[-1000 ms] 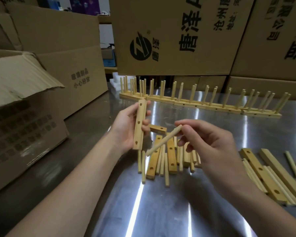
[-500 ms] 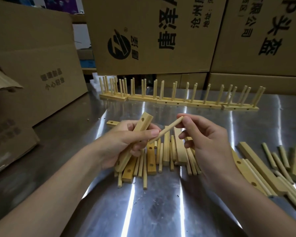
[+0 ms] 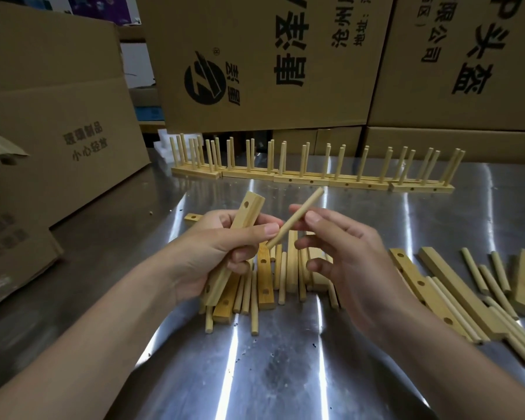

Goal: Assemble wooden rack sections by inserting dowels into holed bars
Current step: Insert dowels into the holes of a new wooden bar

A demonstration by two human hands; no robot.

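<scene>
Left hand point(image 3: 212, 253) grips a bar point(image 3: 235, 237) (tilted, hole up). Right hand point(image 3: 346, 256) pinches a dowel point(image 3: 294, 221), tip near the bar.

Pale yellow dowel point(image 3: 294, 221), tan holed bar point(image 3: 246, 219), black-printed brown boxes point(image 3: 264, 62).

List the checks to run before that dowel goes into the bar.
1. Left hand grips the bar: ok.
2. Right hand pinches the dowel: ok.
3. Dowel's lower end lined up with a hole: not ok; it sits by the left thumb, off the bar.
4. Top hole open and in sight: ok.
5. Holes under the left hand's grip free: cannot tell; the fingers cover them.
6. Spare pile on the table below the hands: ok.
</scene>
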